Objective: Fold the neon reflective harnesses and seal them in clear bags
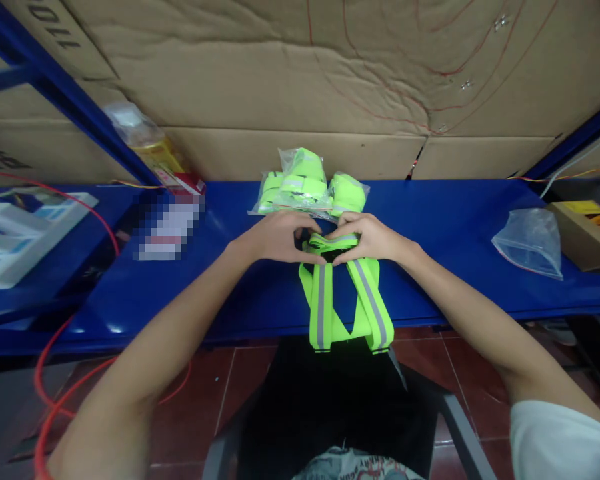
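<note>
Both hands grip a neon yellow-green reflective strap (pixel 321 303) with a grey stripe down its middle. My left hand (pixel 285 239) curls around the left side of the gathered part, thumb and fingers closed on it. Opposite it, my right hand (pixel 373 239) pinches the folded layers between thumb and fingers. The looser lengths hang over the front edge of the blue shelf toward my lap. Just behind my hands lie several clear bags of folded neon straps (pixel 303 180), some piled on others.
A bottle with yellow contents (pixel 153 147) leans at the back left. An empty zip bag (pixel 529 241) lies on the right beside an open cardboard box (pixel 583 233). Cardboard (pixel 260 87) walls the back. A red hose (pixel 43 400) loops at the left.
</note>
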Available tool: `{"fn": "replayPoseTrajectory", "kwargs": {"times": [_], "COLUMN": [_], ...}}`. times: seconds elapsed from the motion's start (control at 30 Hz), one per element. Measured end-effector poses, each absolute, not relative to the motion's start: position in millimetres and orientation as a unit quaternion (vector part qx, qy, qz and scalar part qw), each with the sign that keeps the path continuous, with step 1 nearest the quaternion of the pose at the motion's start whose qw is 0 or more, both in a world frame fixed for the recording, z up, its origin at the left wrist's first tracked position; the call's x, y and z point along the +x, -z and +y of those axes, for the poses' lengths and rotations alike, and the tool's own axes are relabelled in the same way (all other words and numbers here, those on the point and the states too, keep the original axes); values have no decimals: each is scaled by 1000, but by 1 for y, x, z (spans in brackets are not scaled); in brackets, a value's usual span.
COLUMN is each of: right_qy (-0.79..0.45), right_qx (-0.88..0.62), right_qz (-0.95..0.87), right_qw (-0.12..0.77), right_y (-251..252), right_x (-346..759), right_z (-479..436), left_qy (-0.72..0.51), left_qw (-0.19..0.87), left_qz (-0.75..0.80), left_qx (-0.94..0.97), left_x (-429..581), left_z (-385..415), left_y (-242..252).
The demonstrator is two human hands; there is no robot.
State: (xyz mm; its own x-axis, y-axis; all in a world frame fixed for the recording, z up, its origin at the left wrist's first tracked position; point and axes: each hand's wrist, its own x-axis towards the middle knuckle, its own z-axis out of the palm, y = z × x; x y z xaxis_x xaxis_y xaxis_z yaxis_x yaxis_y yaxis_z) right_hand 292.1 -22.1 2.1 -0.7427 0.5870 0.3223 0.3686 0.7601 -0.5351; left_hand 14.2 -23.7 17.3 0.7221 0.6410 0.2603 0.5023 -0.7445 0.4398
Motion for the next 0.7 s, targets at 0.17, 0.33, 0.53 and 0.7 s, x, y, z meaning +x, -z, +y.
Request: {"fn": "replayPoseTrajectory", "kwargs": {"times": [0.17, 0.33, 0.53, 0.7], "right_qy": [-203, -204, -193, -197], "right_qx": [-257, -267, -317, -372], "right_qz": [-918, -918, -902, -876], "right_qw": [222, 209, 222, 235], "right_y": [-2, -9, -15, -11], "right_x": [293, 293, 291, 291], "right_z": [-22, -26, -31, -31], "left_qy": [-187, -208, -255, -211], "left_qw": [133, 164, 178, 146], "left_qz": [314, 304, 282, 288], "left_qx": [921, 915, 908, 923], "left_x": [30, 29, 24, 22], "left_z": [-33, -26, -20, -21], "left_y": [-14, -9, -4, -5]}}
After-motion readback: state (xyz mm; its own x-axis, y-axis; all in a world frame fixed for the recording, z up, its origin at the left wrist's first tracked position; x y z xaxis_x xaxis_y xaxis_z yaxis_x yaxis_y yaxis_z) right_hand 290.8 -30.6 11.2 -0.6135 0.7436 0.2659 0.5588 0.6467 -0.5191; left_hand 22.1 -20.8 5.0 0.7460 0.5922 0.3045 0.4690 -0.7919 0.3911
